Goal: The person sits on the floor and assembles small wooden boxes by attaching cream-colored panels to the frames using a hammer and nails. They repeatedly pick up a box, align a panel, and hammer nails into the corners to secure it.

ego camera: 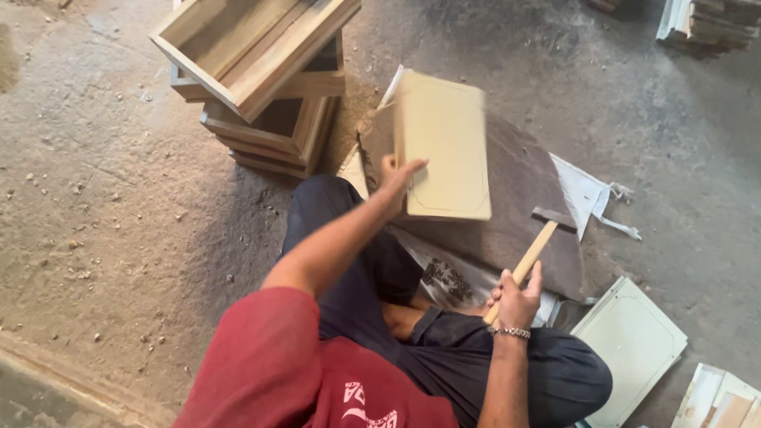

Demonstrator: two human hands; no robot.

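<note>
The left hand (394, 176) is gripping a pale wooden box (444, 147) by its edge, tilting it above a dark slab (523, 214) on the floor. The right hand (515, 297) is clamping a hammer (535, 246) (its head resting on the slab). Stacked wooden frames (265, 71) are standing close behind; a white panel (634, 341) is lying beside the knee.
</note>
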